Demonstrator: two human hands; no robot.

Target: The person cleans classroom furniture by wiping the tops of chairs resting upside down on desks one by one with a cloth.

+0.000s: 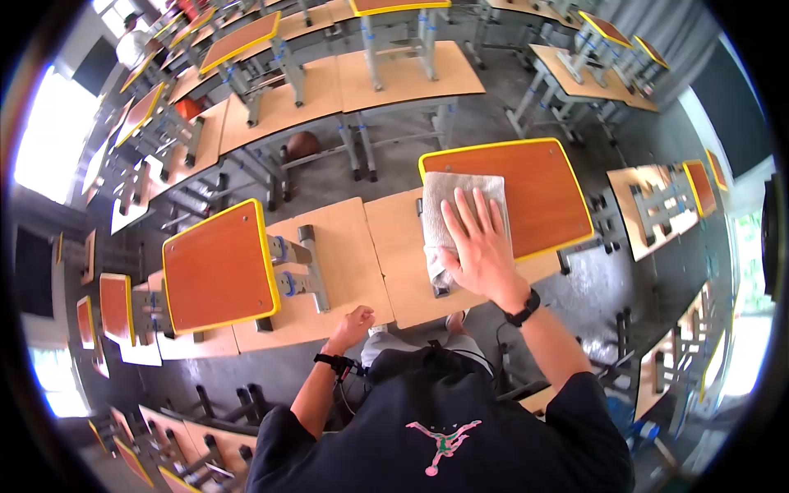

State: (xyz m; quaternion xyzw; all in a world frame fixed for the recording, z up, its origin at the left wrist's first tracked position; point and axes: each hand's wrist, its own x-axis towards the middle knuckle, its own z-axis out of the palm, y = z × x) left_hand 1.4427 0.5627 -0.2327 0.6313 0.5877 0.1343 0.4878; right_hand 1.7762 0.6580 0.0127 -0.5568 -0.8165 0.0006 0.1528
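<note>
My right hand lies flat with fingers spread on a folded light grey cloth, pressing it against the left part of an upturned stool's brown seat with a yellow rim. The cloth hangs over the seat's left edge, down towards the desk. My left hand hovers by the near edge of the light wooden desk, its fingers loosely curled and nothing visible in them. A second stool, its brown seat also yellow-rimmed, lies on the desk to the left, its grey legs pointing right.
Rows of desks with stools stacked on them stand ahead and to both sides. A brown ball sits on the floor under the row ahead. At the far upper left is a person in white. A bottle with a blue cap is at lower right.
</note>
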